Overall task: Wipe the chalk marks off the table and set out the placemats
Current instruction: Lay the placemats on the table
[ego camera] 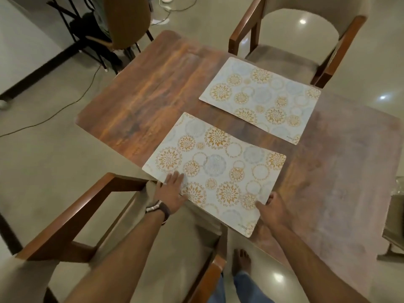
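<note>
Two pale placemats with orange and grey flower circles lie on the brown wooden table (142,101). The near placemat (218,162) sits at the table's front edge, its near side overhanging a little. My left hand (171,192), with a watch on the wrist, rests flat with straight fingers on that mat's left near corner. My right hand (272,209) holds the mat's right near edge, thumb on top. The far placemat (262,97) lies flat by the far side, in front of a chair, with no hand on it.
A wooden armchair (72,217) stands right below my arms at the near side. Another armchair (310,36) faces the far mat. A brown chair (126,20) and cables (65,103) are at the far left. A further seat edge (395,221) shows at right.
</note>
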